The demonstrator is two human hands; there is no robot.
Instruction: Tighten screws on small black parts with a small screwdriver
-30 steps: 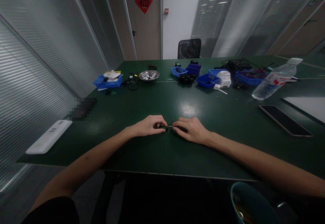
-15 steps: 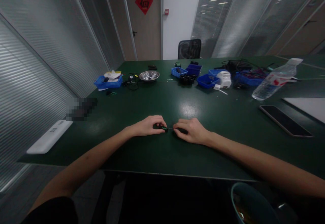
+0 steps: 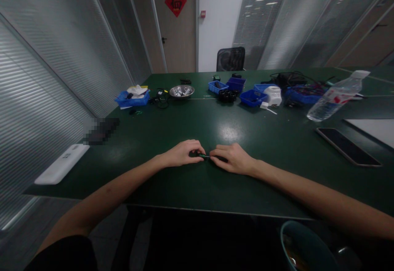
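My left hand [image 3: 186, 153] rests low over the table with thumb and fingers pinched on a small dark piece with green marks [image 3: 201, 155]. From its right end a thin silvery rod [image 3: 207, 156] runs to the fingertips of my right hand [image 3: 232, 157]. Those fingers are closed in a pinch; what lies inside them is mostly hidden. Only a short gap separates the two hands. The small parts are too tiny to name exactly.
Blue trays [image 3: 133, 98] and a metal bowl [image 3: 182, 92] of small parts stand farther back. A tilted plastic bottle [image 3: 335, 96] and a phone [image 3: 347, 146] are at right. A white case [image 3: 63, 164] lies left. Below the table edge is a teal bin [image 3: 308, 246].
My left hand has shifted slightly right with the dark piece, so the gap to my right hand is narrower. My right hand has stayed nearly in place.
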